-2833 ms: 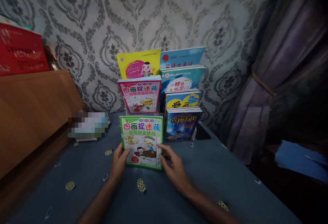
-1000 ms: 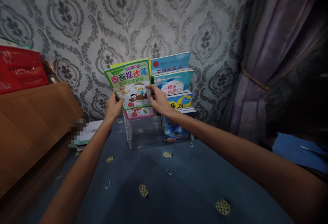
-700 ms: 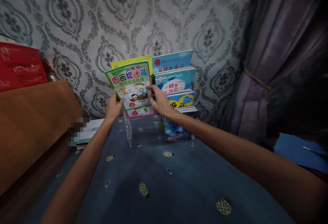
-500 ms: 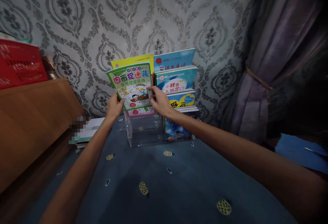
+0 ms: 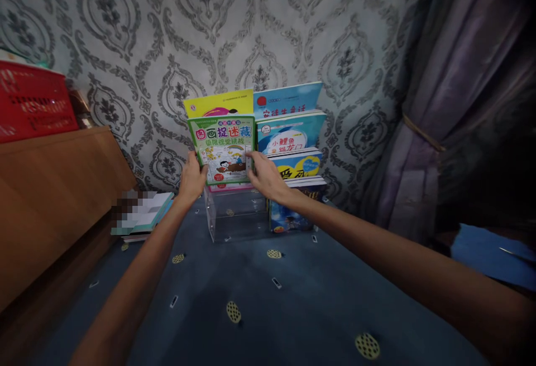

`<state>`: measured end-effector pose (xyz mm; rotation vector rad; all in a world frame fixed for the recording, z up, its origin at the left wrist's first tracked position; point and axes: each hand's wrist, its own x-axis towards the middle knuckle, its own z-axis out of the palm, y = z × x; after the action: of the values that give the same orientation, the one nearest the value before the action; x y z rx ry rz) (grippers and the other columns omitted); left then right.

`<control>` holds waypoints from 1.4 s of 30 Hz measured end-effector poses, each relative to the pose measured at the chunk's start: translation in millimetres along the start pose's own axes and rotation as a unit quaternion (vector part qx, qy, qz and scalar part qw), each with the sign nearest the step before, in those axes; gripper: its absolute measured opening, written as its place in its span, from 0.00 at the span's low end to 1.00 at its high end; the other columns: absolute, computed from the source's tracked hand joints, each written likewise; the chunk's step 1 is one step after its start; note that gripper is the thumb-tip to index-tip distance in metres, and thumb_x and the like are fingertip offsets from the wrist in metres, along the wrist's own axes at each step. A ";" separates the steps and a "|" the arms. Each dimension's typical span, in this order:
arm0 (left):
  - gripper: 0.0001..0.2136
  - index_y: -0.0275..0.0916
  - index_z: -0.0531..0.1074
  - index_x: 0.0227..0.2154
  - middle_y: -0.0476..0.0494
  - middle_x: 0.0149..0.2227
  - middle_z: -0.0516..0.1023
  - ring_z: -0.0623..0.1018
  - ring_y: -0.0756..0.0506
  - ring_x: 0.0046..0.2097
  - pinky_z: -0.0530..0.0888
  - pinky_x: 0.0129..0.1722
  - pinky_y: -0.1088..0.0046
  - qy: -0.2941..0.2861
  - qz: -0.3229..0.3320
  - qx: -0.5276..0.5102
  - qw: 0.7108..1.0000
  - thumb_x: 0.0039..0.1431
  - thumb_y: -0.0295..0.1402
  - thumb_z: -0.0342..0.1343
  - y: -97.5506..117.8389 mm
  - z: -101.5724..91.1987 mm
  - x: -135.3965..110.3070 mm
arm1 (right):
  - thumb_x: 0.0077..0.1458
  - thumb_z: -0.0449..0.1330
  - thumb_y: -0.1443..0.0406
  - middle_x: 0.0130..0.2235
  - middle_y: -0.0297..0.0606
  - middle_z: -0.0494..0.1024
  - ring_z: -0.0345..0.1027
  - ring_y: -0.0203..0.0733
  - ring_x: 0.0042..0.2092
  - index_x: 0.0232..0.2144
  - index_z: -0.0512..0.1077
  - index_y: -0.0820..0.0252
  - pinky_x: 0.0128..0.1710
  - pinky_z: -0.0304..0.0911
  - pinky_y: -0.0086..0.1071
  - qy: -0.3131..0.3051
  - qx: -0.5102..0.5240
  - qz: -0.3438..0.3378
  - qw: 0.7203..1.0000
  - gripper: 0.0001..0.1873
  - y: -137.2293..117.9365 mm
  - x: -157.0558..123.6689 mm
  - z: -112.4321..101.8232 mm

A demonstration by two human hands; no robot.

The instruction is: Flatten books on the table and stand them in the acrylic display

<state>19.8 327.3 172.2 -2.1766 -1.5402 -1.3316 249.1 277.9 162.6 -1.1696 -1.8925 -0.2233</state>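
— What sits farthest left?
— At nine o'clock from my hands, a red crate point(image 5: 33, 101) stands on a wooden cabinet point(image 5: 54, 198). Lower, near eight o'clock, a small stack of books point(image 5: 157, 210) lies flat on the blue tablecloth point(image 5: 293, 299).
— And your left hand?
— My left hand point(image 5: 192, 179) is clasped on the lower left edge of the green-bordered activity book point(image 5: 221, 145), thumb on the cover.
— Where is that book?
— It is upright and facing me, in the left column of the clear acrylic rack point(image 5: 234, 218), which stands against the wallpapered wall point(image 5: 259, 31). A yellow book point(image 5: 220, 104) peeks out behind it at twelve o'clock, and a pink book point(image 5: 228, 188) shows as a strip beneath it at six o'clock. I cannot tell whether its bottom edge rests in a slot.
— The right hand?
— My right hand point(image 5: 266, 176) pinches the book's lower right edge, thumb on the cover.
— Further right?
— At three o'clock the rack's right column holds stepped blue books point(image 5: 291, 131), with a dark space-themed book point(image 5: 288, 218) in front. A purple curtain point(image 5: 439, 104) hangs well beyond, tied back.
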 end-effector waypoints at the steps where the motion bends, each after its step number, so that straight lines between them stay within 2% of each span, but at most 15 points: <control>1: 0.16 0.39 0.60 0.51 0.37 0.44 0.78 0.79 0.35 0.47 0.74 0.48 0.57 -0.005 0.000 0.011 1.000 0.60 0.30 0.53 0.3 0.3 -0.5 | 0.55 0.50 0.72 0.54 0.55 0.74 0.69 0.53 0.53 0.55 0.65 0.67 0.54 0.66 0.45 -0.003 -0.006 0.002 1.000 0.25 -1.4 -0.4 0.3; 12: 0.10 0.38 0.64 0.47 0.33 0.50 0.74 0.76 0.35 0.54 0.74 0.50 0.59 -0.047 -0.033 0.124 0.991 0.64 0.31 0.51 6.6 2.5 -10.2 | 0.57 0.52 0.70 0.59 0.60 0.67 0.65 0.55 0.60 0.58 0.65 0.71 0.60 0.62 0.44 -0.059 -0.039 0.062 0.996 0.26 -18.2 -5.9 8.5; 17: 0.09 0.38 0.63 0.47 0.32 0.51 0.73 0.75 0.36 0.54 0.73 0.51 0.60 -0.056 -0.021 0.137 0.989 0.66 0.32 0.50 7.4 -0.2 -9.3 | 0.56 0.53 0.70 0.57 0.56 0.69 0.66 0.55 0.59 0.58 0.66 0.67 0.60 0.63 0.46 -0.042 -0.023 0.059 0.997 0.26 -18.6 -8.2 8.5; 23: 0.07 0.38 0.64 0.45 0.34 0.48 0.73 0.74 0.37 0.54 0.71 0.52 0.61 -0.024 0.002 0.112 0.993 0.67 0.32 0.48 4.8 -1.2 -2.6 | 0.57 0.53 0.70 0.64 0.56 0.63 0.57 0.58 0.66 0.58 0.67 0.64 0.63 0.59 0.51 0.023 -0.007 0.031 0.999 0.26 -23.7 -7.2 3.1; 26: 0.07 0.38 0.64 0.45 0.34 0.48 0.73 0.74 0.37 0.54 0.71 0.53 0.60 -0.005 0.007 0.090 0.996 0.66 0.32 0.49 4.0 0.4 1.2 | 0.57 0.53 0.68 0.65 0.58 0.62 0.55 0.60 0.67 0.58 0.67 0.65 0.64 0.59 0.54 0.035 -0.002 0.024 0.999 0.25 -26.7 -3.0 -0.5; 34: 0.07 0.38 0.63 0.45 0.33 0.47 0.74 0.74 0.37 0.54 0.71 0.52 0.60 0.001 0.000 0.057 0.998 0.64 0.30 0.49 4.6 5.3 6.0 | 0.55 0.54 0.67 0.63 0.58 0.66 0.59 0.64 0.64 0.56 0.69 0.64 0.60 0.61 0.57 0.052 -0.004 0.056 0.997 0.25 -27.3 9.8 1.8; 42: 0.08 0.38 0.63 0.46 0.32 0.47 0.75 0.75 0.36 0.54 0.72 0.51 0.60 0.002 -0.016 0.053 0.998 0.65 0.29 0.49 9.9 7.6 5.6 | 0.56 0.53 0.67 0.64 0.63 0.62 0.60 0.63 0.63 0.57 0.67 0.70 0.61 0.60 0.55 0.065 -0.024 0.056 0.996 0.26 -28.0 7.2 5.7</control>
<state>32.6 331.0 175.2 -2.0945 -1.6126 -1.2328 222.3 270.4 172.3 -1.2584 -1.7111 -0.2775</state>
